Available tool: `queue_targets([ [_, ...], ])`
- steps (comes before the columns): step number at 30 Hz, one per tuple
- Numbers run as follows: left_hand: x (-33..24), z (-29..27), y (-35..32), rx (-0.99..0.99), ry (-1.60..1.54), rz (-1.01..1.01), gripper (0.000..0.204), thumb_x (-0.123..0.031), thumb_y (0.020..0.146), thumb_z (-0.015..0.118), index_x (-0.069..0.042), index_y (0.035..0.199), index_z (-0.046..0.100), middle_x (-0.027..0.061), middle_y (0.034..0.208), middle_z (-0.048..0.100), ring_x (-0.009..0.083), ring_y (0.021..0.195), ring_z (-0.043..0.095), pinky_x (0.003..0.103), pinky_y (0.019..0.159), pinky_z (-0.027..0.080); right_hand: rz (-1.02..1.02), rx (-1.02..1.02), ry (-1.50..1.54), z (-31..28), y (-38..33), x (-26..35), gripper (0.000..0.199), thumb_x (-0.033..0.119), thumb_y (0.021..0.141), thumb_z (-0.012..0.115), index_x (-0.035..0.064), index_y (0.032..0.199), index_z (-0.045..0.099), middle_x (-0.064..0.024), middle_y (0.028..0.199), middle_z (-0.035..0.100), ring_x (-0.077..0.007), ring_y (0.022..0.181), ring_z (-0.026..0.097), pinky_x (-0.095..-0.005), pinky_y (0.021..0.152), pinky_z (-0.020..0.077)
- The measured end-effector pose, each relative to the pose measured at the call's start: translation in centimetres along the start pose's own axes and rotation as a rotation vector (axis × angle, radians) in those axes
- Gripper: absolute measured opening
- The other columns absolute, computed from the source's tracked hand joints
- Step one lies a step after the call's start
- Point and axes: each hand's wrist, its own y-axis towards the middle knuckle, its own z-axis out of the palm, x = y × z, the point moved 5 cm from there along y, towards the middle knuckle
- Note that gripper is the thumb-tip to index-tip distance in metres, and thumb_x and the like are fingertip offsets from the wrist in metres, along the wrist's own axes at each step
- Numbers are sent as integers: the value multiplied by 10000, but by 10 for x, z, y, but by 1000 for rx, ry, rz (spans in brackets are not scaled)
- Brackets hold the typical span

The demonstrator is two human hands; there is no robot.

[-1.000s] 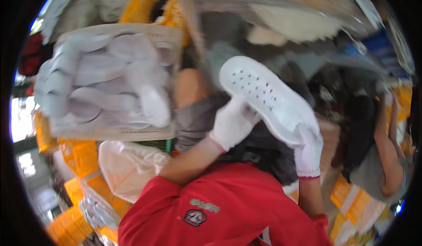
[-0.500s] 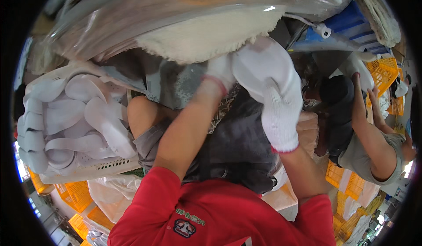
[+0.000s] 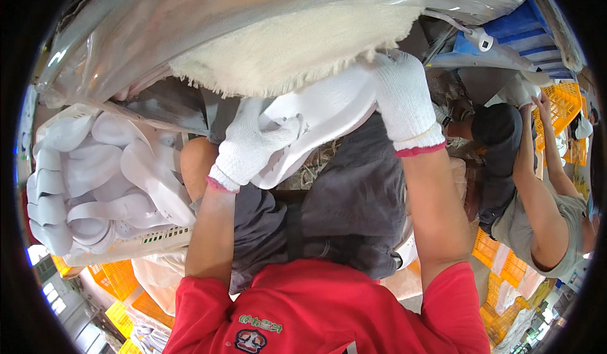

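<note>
A long white shoe sole (image 3: pixel 332 110) with smooth curved edges lies across both my hands, tilted up toward the right, its far edge under a frayed cream cloth (image 3: pixel 291 50). My left hand (image 3: pixel 250 148), in a white knitted glove with a red cuff, is closed on its lower left end, with the thumb over the upper face. Gloved alike, my right hand (image 3: pixel 408 104) grips the upper right end beside the fringe. Some of the right fingertips are hidden behind the sole and the cloth.
A pale crate (image 3: pixel 152 240) piled with white soles (image 3: pixel 136 177) stands at my left. Clear plastic sheeting (image 3: pixel 120 56) covers the hood above the cloth. On the right a co-worker (image 3: pixel 537 215) sits close by, hands on a white piece. Orange crates (image 3: pixel 559 110) stand beyond.
My left hand has moved left and nearer and now holds the sole's left end. The sole has swung from upright on the right to lying across, with my right hand shifted up along it.
</note>
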Motion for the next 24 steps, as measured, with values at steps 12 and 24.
queue_targets([
  [12,-50,96,-2,141,-1285,-35,473,-98,1015,745,7,1457,614,53,1249,712,144,1078,695,310,954,575,581,189,332,-10,-46,47,370,225,951,794,-44,1205,771,-129,1083,778,-216,1065,753,-324,943,600],
  [24,-16,137,109,43,-931,-333,635,-503,1045,686,56,1344,720,120,1279,762,202,1053,713,365,910,581,188,-329,-331,-27,-52,37,887,374,899,818,-93,1576,484,-356,1348,700,-472,1224,720,-468,1040,588],
])
